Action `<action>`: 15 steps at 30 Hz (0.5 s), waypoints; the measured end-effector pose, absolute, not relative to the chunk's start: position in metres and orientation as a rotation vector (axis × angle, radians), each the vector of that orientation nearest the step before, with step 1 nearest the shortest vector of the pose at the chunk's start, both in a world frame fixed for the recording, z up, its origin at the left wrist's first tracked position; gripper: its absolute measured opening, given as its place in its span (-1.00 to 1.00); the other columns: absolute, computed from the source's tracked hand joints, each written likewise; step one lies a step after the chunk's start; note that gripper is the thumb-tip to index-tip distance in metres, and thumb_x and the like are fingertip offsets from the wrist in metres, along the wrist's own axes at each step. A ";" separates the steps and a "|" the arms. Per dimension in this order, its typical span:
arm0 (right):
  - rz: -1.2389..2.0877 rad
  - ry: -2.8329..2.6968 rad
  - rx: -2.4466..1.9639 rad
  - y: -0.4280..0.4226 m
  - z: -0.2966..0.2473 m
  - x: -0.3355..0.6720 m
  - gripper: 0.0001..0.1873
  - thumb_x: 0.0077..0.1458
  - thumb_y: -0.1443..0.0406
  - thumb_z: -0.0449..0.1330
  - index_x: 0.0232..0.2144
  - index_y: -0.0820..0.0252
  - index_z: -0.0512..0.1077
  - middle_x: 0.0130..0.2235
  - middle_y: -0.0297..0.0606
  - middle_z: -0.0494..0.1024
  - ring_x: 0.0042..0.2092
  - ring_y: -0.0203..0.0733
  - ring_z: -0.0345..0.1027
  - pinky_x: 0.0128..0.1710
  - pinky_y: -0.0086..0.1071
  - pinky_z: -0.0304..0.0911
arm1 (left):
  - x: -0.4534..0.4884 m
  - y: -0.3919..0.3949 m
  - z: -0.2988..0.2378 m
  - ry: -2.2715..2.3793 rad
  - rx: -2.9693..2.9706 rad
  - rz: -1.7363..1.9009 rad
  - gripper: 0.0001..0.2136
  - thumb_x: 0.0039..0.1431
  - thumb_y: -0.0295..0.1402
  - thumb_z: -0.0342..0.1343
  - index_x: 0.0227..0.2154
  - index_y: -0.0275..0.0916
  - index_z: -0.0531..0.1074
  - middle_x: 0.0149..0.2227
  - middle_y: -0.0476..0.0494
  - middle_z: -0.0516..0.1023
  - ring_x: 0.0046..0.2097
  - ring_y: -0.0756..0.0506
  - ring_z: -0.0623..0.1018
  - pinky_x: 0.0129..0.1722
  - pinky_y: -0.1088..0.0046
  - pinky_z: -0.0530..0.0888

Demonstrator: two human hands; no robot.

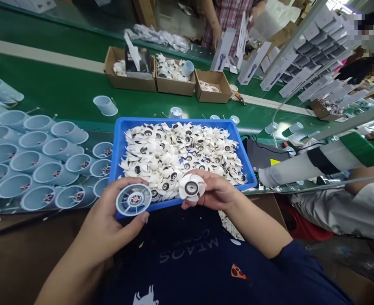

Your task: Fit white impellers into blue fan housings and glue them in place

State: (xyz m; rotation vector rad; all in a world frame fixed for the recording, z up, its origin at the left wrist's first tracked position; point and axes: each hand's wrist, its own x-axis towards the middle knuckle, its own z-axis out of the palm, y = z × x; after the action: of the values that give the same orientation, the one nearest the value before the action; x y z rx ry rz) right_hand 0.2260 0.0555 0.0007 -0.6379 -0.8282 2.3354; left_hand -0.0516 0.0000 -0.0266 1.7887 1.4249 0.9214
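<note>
My left hand (110, 224) is closed round a pale blue round fan housing (133, 199) with a small motor at its centre, held facing me. My right hand (215, 191) pinches a white fan blade wheel (191, 187) with a dark hub, a short way right of the housing. Both are held just in front of a blue plastic tray (118, 140) heaped with several white fan blade wheels (177, 154).
Rows of pale blue cylindrical housings (31, 165) lie at the left on the green conveyor (62, 89). Cardboard boxes (132, 70) of parts and white product cartons (301, 72) stand beyond. Another person's sleeved arm (317, 161) reaches in from the right; a further person (228, 17) stands across the belt.
</note>
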 end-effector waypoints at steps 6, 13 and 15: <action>2.378 -0.625 -0.649 0.037 -0.018 0.221 -0.48 -0.19 0.14 0.53 -0.21 0.18 0.46 -0.42 -0.38 0.58 -0.41 -0.30 0.47 -0.22 -0.28 0.52 | -0.028 -0.003 -0.018 1.326 2.014 0.828 -0.52 0.19 -0.06 0.21 0.14 -0.01 0.37 0.07 -0.10 0.57 0.03 -0.22 0.61 0.02 0.34 0.54; 1.805 -1.309 -0.870 0.029 0.005 0.223 -0.71 0.00 0.29 0.41 -0.22 0.16 0.46 -0.32 -0.39 0.48 -0.34 -0.37 0.35 -0.30 -0.45 0.32 | -0.011 -0.002 -0.009 1.296 2.330 0.880 -0.49 0.29 0.03 0.16 0.19 -0.08 0.36 0.09 -0.19 0.57 0.11 -0.23 0.58 0.13 0.28 0.50; 1.465 -1.708 -0.958 0.026 0.016 0.221 -0.78 0.06 0.34 0.34 -0.19 0.17 0.48 -0.27 -0.33 0.48 -0.30 -0.31 0.34 -0.24 -0.36 0.32 | -0.004 -0.001 -0.009 1.277 2.412 0.894 -0.54 0.35 -0.04 0.10 0.19 -0.15 0.34 0.09 -0.22 0.58 0.12 -0.23 0.58 0.15 0.28 0.49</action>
State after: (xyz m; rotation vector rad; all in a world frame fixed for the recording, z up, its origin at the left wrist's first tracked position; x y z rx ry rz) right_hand 0.2206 0.0262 0.0160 -0.9585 -1.7083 1.4648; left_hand -0.0037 -0.0008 -0.0086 2.4117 1.2771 0.8935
